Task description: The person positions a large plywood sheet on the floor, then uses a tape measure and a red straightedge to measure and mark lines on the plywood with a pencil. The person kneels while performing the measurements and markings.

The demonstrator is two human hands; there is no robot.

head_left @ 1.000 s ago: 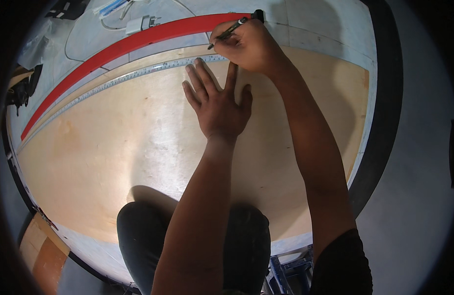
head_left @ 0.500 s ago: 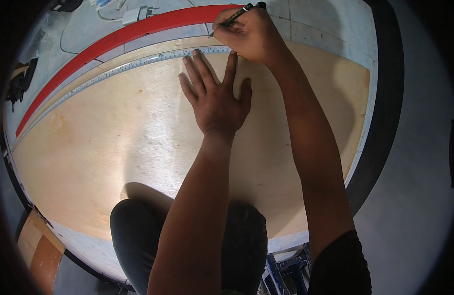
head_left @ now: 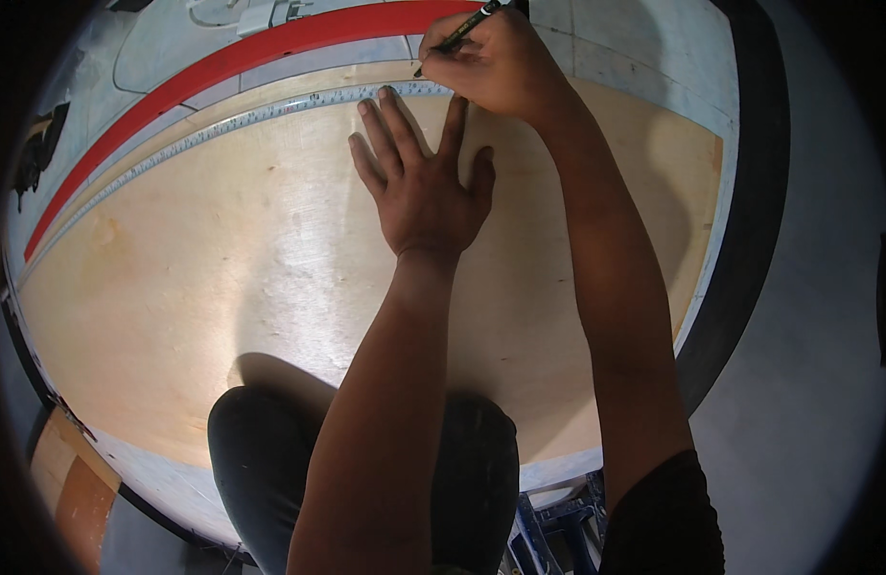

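Big pale plywood sheet (head_left: 155,316) is lying flat on a pale tiled surface (head_left: 692,81). A long white tape-measure blade with dark graduations (head_left: 314,99) is running along the sheet, just inside its far edge.

Person's left hand (head_left: 426,201) is lying palm down near the middle of the sheet's far side, fingers spread wide, middle fingertip overlapping the blade.

Right hand (head_left: 501,67) is hovering at the sheet's far edge, fingers pinching a slim dark pencil with a pale band (head_left: 470,27). Pencil tip is pointing down at the strip between blade and far edge; I can't tell from here if it's touching the wood.

Long straight-looking red bar (head_left: 270,42) is sitting just past the sheet's far edge, roughly alongside it, white plug adapter (head_left: 256,21) lying beyond. Knees in dark trousers (head_left: 261,441) are showing over the sheet's near edge.
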